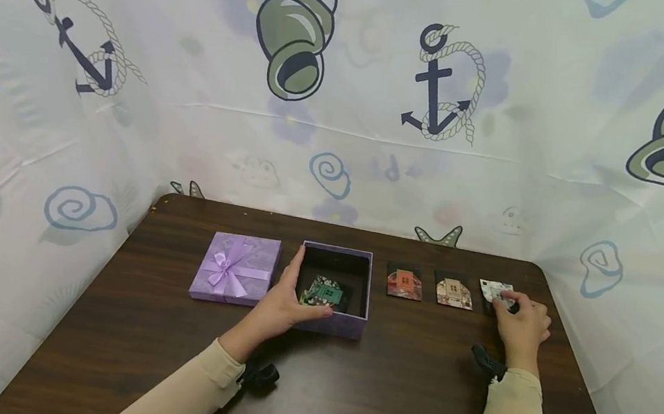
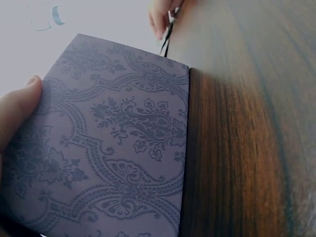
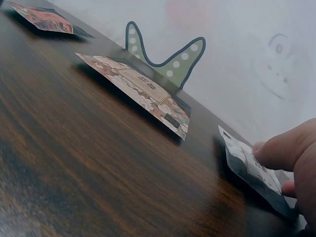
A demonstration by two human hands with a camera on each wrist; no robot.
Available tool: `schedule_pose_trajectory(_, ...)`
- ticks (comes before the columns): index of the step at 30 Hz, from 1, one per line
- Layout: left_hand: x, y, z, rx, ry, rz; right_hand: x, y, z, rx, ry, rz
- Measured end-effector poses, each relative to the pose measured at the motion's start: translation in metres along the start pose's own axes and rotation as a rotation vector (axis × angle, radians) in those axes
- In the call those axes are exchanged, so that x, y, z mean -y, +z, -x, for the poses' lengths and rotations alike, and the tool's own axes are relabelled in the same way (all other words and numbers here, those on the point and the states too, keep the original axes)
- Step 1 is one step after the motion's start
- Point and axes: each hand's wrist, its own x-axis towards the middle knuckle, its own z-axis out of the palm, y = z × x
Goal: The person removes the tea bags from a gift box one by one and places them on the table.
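My left hand (image 1: 281,304) holds a purple open box (image 1: 332,324) at its left front corner. Its thumb (image 2: 22,106) lies against the patterned wall, while the fingers reach along the left side. Inside the box lies a small green printed packet (image 1: 325,293). At the far right, my right hand (image 1: 521,324) pinches a flat white-and-black packet (image 1: 494,289) between thumb and fingers. In the right wrist view this white packet (image 3: 247,160) appears tilted, with its dark back facing the table. The fingers under it are mostly hidden.
A purple lid (image 1: 239,266) with a ribbon bow lies left of the box. Between the box and my right hand lie a red packet (image 1: 404,283) and a beige packet (image 1: 453,291). The dark wooden table (image 1: 395,397) meets a printed cloth (image 1: 377,101) at the back.
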Motion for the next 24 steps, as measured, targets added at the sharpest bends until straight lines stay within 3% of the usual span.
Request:
schedule_pose_trajectory(13, -0.0028, 0.0003, 0.0011, -0.015, -0.005, 0.02, -0.0028, 0.005, -0.0024, -0.142, 0.029, -0.134)
schedule_pose_trajectory(19, -0.0023, 0.0013, 0.0007, -0.014, 0.003, 0.031, -0.001, 0.0032, -0.0017, -0.334, 0.053, -0.307)
schedule_pose_trajectory(24, 0.0003, 0.0013, 0.0006, -0.019, 0.003, 0.026, 0.0034, 0.004, 0.0013, -0.553, 0.093, -0.538)
